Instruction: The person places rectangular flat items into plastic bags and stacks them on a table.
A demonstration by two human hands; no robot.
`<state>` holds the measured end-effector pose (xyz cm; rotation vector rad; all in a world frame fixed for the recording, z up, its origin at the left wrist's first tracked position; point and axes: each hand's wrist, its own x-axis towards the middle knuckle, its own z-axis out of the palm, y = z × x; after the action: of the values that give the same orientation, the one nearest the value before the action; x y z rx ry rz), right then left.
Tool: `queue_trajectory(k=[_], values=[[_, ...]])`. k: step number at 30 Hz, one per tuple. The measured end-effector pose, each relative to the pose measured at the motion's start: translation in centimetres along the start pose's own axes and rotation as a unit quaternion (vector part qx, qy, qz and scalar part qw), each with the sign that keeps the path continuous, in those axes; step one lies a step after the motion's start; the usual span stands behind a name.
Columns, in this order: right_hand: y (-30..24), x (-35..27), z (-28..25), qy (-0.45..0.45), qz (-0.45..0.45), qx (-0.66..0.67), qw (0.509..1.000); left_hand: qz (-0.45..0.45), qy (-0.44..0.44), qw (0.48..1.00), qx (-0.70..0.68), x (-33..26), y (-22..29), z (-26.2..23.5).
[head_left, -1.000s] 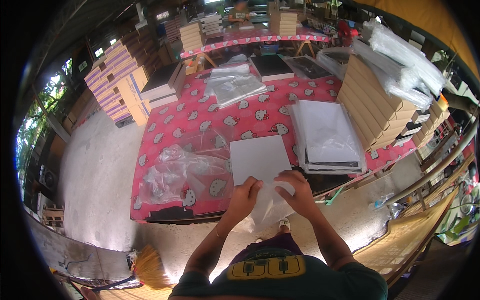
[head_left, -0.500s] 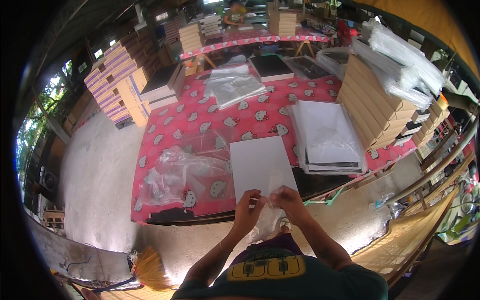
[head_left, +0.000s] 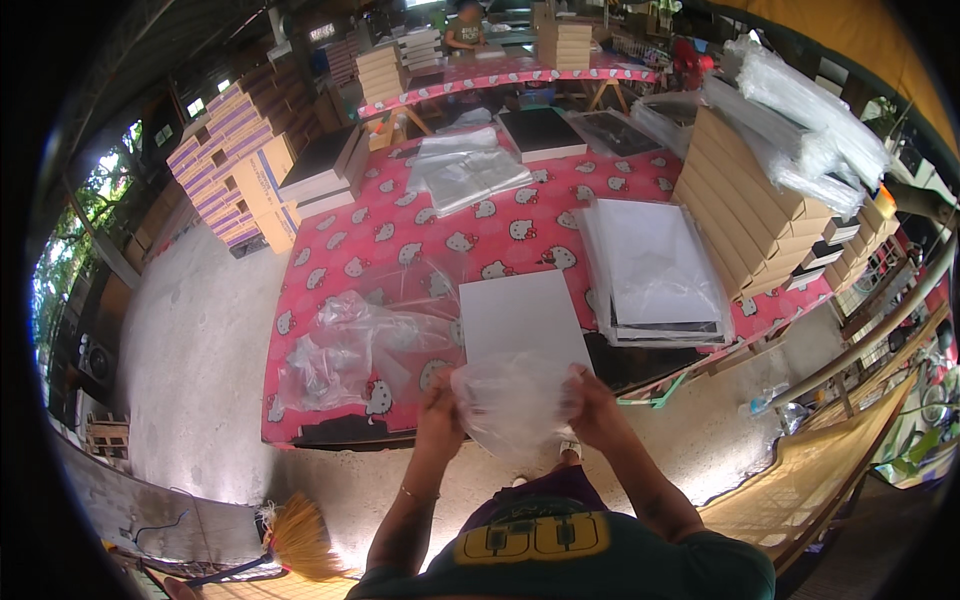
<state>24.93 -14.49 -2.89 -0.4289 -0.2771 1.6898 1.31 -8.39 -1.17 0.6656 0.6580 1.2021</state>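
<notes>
Pink patterned table (head_left: 520,215), concrete floor (head_left: 190,340); both hands gripping clear bag (head_left: 510,405).

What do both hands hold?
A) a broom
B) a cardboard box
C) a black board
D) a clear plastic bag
D: the left hand and right hand grip the two sides of a clear plastic bag, in front of the white sheet on the table.

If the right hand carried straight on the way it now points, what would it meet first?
The right hand grips the clear plastic bag and points up-table. Beyond the bag, it would probably meet the white flat board lying on the pink cloth first, though depth is unclear.
</notes>
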Motion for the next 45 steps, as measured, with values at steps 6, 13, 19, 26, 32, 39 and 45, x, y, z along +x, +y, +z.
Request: queue_trajectory(k=[6, 13, 19, 26, 32, 39, 45], values=[[-4.5, -0.7, 0.9, -0.157, -0.057, -0.388, 0.906, 0.213, -0.063, 0.882, 0.417, 1.3, 2.9, -4.1], [-3.9, -1.0, 7.7, -0.258, -0.01, -0.699, 0.667, 0.235, -0.309, 0.752, 0.533, -1.4, 3.4, 6.7], [-4.2, -0.7, 1.6, 0.104, -0.168, -0.926, 0.322, 0.191, -0.286, 0.67, 0.658, -1.9, 3.0, 4.9], [-6.0, -0.7, -1.8, 0.129, -0.213, -0.929, 0.272, 0.286, -0.054, 0.548, 0.784, 0.0, 1.2, 0.3], [-8.7, -2.5, 2.4, 0.094, -0.038, -0.901, 0.422, 0.302, -0.177, 0.63, 0.693, 0.3, 6.5, -0.5], [-8.8, -1.5, -1.3, -0.125, -0.077, -0.579, 0.802, -0.059, -0.239, 0.914, 0.322, -1.3, 6.6, -0.6], [-8.1, -2.3, -3.0, -0.103, 0.073, -0.246, 0.961, 0.05, -0.327, 0.807, 0.49, -1.6, 6.1, 0.0]])
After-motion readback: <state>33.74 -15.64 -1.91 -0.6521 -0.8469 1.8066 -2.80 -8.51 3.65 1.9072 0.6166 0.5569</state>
